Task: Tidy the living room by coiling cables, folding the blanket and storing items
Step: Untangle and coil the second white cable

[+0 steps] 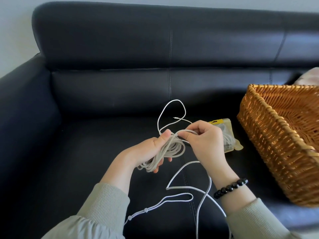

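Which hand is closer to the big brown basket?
Right. The right hand, pinching a cable strand, is just left of the basket, with only the yellow pouch between them. The left hand grips the cable coil farther left.

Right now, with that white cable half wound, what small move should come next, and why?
Probably lay one more turn onto the coil. The left hand grips the coil, the right hand pinches a strand beside it, and a loose loop lies unwound on the sofa beyond the hands. Drawing that slack in looks like the sensible step.
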Tool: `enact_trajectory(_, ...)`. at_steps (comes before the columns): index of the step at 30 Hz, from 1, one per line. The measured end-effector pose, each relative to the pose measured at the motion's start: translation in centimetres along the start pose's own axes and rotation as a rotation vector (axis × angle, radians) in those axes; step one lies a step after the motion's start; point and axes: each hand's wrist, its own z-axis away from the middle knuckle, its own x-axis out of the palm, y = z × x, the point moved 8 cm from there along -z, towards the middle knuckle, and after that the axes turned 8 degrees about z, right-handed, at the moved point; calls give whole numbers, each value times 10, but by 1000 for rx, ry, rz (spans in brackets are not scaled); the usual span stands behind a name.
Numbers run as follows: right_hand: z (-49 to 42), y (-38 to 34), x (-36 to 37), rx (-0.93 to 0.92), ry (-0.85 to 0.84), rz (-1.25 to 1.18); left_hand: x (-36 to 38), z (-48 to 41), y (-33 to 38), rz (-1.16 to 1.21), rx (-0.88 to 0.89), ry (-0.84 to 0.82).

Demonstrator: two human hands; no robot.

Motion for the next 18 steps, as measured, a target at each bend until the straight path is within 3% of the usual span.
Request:
enact_trajectory(12, -1, 6, 4, 26, -41, 50, 9, -3, 4, -244, -47, -29)
enact_trajectory(18, -2, 8, 6, -11, -55, 52, 8, -1, 7, -184, -10, -36)
